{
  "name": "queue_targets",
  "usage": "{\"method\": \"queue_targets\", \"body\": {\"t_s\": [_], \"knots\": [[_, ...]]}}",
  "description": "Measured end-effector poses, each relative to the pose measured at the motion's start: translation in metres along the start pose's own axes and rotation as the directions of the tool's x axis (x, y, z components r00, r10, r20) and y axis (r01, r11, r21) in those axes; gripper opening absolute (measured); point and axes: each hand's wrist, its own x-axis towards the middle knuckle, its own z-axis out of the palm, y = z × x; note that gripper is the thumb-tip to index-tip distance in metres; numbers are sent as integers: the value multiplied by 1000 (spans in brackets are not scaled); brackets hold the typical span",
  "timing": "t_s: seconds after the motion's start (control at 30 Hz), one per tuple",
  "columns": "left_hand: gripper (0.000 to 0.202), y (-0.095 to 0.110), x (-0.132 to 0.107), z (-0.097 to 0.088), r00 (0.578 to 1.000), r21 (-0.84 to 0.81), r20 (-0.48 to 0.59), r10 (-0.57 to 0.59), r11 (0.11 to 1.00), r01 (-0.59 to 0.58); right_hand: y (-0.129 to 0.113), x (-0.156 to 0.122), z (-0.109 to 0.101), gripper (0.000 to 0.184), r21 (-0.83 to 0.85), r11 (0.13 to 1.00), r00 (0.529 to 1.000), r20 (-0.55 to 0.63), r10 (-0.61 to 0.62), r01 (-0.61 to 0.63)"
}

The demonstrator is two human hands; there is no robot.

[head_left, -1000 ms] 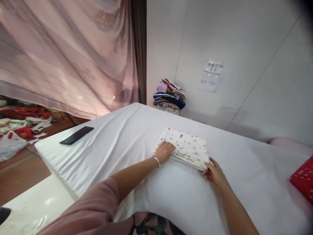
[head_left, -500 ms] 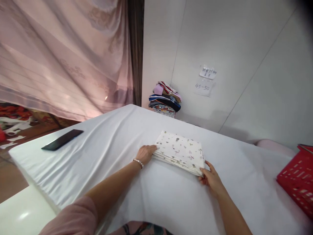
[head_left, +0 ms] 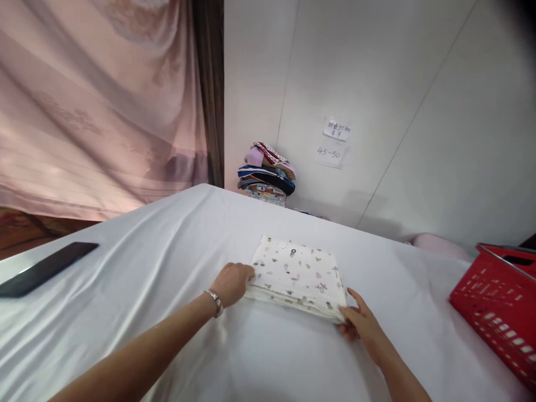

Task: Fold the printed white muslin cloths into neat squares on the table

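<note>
A folded white cloth [head_left: 297,276] lies flat on a white-covered table [head_left: 272,357], between the fingers of the left hand [head_left: 231,283] and those of the right hand [head_left: 362,321]. It is a neat rectangular bundle, scattered with small prints in grey, muted green and pink. Along the side facing the wearer, its stacked layers show as soft, slightly uneven edges.

The cloth's long axis runs from the left fingers across to the right fingers, slanting so that the right end sits nearer the wearer. The layered long side faces the wearer; the smooth top faces up.

The left fingers are held close together at the cloth's left edge; whether they grip it cannot be told. A silvery bracelet [head_left: 216,302] circles that wrist. The right thumb presses on the near right corner with fingertips partly hidden below, pinching it, while the index finger stands off along the right edge.

A second ago the left hand lay on top of the cloth's near left part; now it is at the left edge. The right hand has stayed at its corner. More of the red basket [head_left: 489,301], beyond the right fingers, now shows.
</note>
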Motion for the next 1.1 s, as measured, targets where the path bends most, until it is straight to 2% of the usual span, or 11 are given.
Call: {"method": "queue_targets", "body": {"t_s": [0.07,0.13,0.23,0.33,0.43,0.47,0.6,0.67,0.77,0.93,1.1], "knots": [[39,2,14,-7,998,-54,-26,-64,997,62,2,3,-5,75,-115,993,999,13,30,-28],[32,5,32,-6,996,-88,-85,-30,996,23,0,7,-9,72,-321,947,1000,-8,-11,7],[35,11,60,11,987,-44,-136,87,995,-94,-18,9,-2,61,-649,741,959,-59,-276,173],[48,15,81,41,995,8,-76,66,998,-66,-47,13,27,53,-741,531,861,123,-494,411],[61,14,88,64,999,11,43,15,1000,-15,-67,33,61,54,-744,354,763,312,-566,567],[63,12,89,68,998,11,65,9,1000,-9,-69,45,68,57,-763,308,759,341,-555,568],[65,7,86,73,997,8,79,14,1000,-15,-55,97,73,67,-899,272,897,229,-379,344],[65,6,85,72,996,1,83,13,1000,-13,-43,114,66,69,-925,263,929,183,-321,273],[66,8,86,70,992,0,125,-3,1000,2,-31,124,60,71,-933,234,926,191,-324,274],[72,16,106,53,954,14,290,-77,997,76,-25,127,60,73,-944,196,919,188,-346,267],[75,8,123,55,980,35,189,-59,998,53,-21,130,58,71,-945,171,907,200,-370,278]]}}
